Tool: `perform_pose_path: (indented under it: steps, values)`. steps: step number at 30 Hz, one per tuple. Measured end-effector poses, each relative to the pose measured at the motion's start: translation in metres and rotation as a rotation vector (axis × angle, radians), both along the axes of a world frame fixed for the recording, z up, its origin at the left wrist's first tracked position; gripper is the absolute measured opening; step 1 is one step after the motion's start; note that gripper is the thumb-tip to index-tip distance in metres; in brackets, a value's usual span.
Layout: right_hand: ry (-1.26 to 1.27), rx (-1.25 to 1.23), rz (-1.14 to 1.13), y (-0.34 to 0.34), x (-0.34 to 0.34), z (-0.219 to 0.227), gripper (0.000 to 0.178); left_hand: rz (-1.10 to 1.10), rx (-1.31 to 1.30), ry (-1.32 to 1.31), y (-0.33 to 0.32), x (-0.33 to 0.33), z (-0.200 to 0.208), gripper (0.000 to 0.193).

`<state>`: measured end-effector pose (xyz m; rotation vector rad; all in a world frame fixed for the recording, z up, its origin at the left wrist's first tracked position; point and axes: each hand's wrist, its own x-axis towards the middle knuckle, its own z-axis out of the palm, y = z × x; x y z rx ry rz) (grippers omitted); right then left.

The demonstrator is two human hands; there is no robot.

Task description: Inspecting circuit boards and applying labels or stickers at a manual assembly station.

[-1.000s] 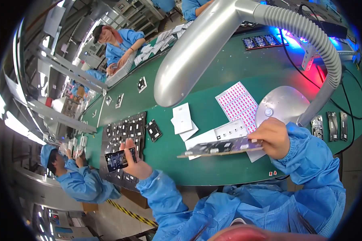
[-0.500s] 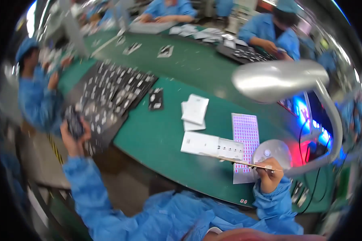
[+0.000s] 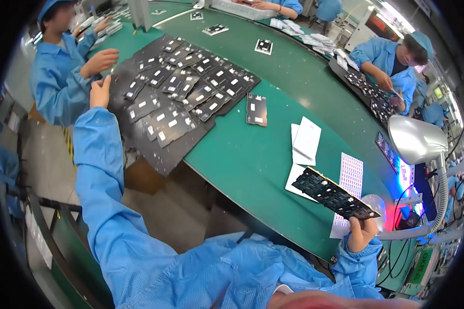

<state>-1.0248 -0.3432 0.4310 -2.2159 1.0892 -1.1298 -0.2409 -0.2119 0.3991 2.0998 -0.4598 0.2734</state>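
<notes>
My right hand (image 3: 362, 233) grips one end of a long black circuit board (image 3: 336, 194), raised above the table and tilted so its component side shows. The board hides part of a white tray (image 3: 298, 181) behind it. My left arm reaches far out to the left. My left hand (image 3: 100, 92) is closed at the left edge of a black mat (image 3: 162, 164), near a co-worker's hand (image 3: 101, 62); I cannot make out what its fingers hold. Rows of flat black boards with white labels (image 3: 191, 98) cover the mat.
Beside the mat lies a single black board (image 3: 257, 109). White flat pads (image 3: 307, 138), a sheet of red-printed labels (image 3: 351, 172) and a clear round dish (image 3: 375, 205) are further right. A silver lamp (image 3: 417, 138) overhangs the right side. Co-workers in blue sit left and across.
The view has swung left. My left hand has moved away to the mat's far left edge, and the dark piece in it no longer shows. The right hand's board has turned from edge-on to face-on.
</notes>
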Motion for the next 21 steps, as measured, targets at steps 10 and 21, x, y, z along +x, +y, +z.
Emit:
perform_pose_path:
  steps: [10,21]
  values:
    - [-0.022,0.172,-0.003,-0.01,0.05,0.038,0.018,0.179,0.499,-0.153,-0.056,-0.048,0.001,0.073]
    - [-0.446,0.825,0.382,-0.082,0.135,0.037,0.019,-1.535,-0.237,1.019,-0.106,-0.362,0.077,0.051]
